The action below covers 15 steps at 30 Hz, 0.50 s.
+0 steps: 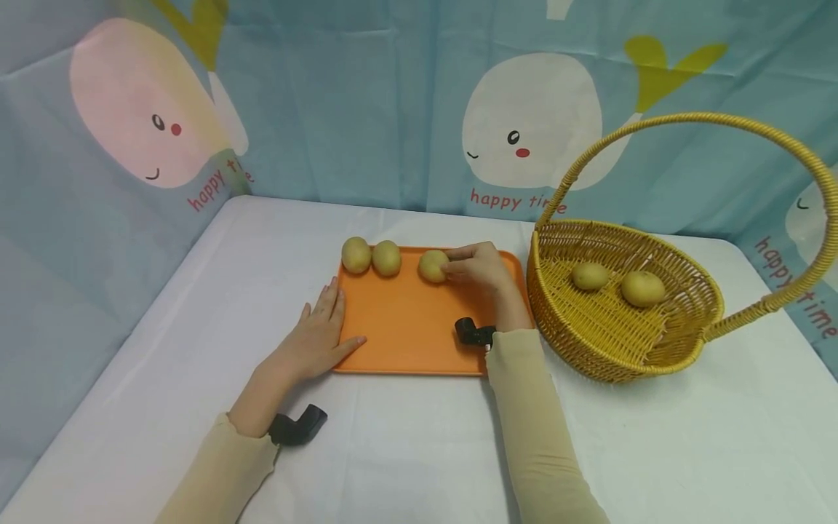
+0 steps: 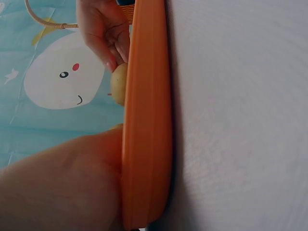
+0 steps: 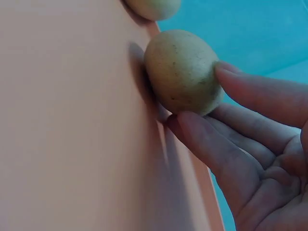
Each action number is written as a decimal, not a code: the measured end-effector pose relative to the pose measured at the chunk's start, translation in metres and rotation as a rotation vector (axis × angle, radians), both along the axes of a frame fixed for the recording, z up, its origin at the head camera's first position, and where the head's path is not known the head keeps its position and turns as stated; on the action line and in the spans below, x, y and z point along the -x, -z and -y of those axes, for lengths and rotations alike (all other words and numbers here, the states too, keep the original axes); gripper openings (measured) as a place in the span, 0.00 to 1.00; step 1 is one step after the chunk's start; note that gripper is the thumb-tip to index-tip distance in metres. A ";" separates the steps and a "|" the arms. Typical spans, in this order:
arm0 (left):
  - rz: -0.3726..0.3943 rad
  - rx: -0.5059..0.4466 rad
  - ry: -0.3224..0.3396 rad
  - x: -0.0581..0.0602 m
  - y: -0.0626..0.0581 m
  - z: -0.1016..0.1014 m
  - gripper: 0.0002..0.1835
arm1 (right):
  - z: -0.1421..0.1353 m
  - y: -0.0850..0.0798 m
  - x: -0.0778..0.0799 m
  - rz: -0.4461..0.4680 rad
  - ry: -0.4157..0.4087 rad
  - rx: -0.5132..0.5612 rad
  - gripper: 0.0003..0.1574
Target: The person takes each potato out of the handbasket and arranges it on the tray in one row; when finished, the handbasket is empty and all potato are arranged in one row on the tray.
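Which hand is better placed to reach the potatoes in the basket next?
Probably the right hand: the basket stands to the right of the tray, though that hand would first need to release the potato it pinches. The left hand rests at the tray's left edge, farther away.

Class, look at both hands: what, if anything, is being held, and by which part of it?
A potato, pinched by the right hand on the side facing the palm. The left hand only touches the edge of the orange tray.
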<state>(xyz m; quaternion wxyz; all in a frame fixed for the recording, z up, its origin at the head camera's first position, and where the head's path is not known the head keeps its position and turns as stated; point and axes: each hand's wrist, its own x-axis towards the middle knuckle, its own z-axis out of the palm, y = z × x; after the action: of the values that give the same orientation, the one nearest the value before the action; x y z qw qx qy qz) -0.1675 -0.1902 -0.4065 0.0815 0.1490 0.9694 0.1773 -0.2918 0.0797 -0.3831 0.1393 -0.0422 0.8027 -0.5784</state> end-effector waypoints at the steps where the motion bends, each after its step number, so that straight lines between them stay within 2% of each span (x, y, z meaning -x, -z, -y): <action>1: 0.003 0.000 -0.001 0.000 0.000 0.000 0.45 | 0.001 0.000 0.000 0.000 0.012 0.003 0.22; 8: 0.001 -0.008 -0.001 0.000 0.000 0.001 0.45 | 0.012 0.004 -0.001 -0.029 0.086 0.030 0.21; 15: -0.003 -0.009 0.006 0.000 0.001 0.001 0.45 | 0.028 0.011 -0.001 -0.120 0.168 0.016 0.19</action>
<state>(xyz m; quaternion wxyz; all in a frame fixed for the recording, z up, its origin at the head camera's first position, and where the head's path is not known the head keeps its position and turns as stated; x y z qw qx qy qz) -0.1678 -0.1914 -0.4077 0.0798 0.1524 0.9682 0.1814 -0.2911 0.0519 -0.3943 0.0415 -0.0103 0.8057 -0.5908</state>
